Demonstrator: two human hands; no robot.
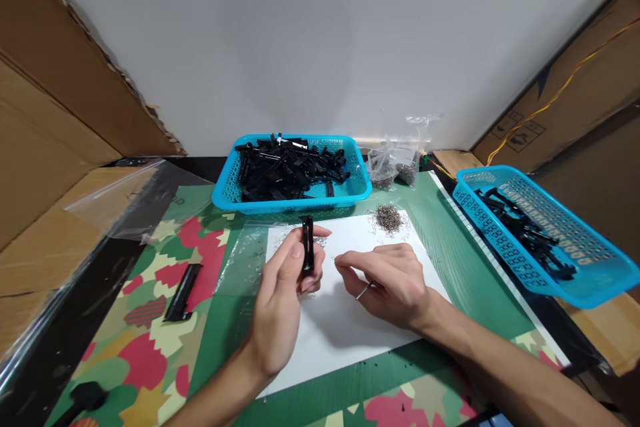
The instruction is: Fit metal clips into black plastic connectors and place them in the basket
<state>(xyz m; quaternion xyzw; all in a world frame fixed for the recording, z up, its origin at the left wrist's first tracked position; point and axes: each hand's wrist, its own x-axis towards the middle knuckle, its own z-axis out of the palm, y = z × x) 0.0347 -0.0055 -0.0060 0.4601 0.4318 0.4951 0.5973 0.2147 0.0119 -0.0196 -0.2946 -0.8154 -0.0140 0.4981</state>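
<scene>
My left hand (280, 300) is closed around a long, narrow black plastic part (308, 247), held upright over a white sheet of paper (345, 340). To its right, my right hand (387, 280) has thumb and index finger pinched together, with a tiny thin piece (334, 258) at the tips, too small to name. A slim metal thing (364, 291) shows beneath its curled fingers; whether it is a ring or a tool I cannot tell. Beyond this hand lies a pile of tiny metal pieces (389, 218) on the paper, some scattered round it.
A blue basket (293, 205) full of black parts stands at the back. Another blue basket (595, 233) with black parts sits at right. Clear bags (406, 163) of small pieces lean by the wall. One black part (183, 292) lies at left, near plastic film (120, 197).
</scene>
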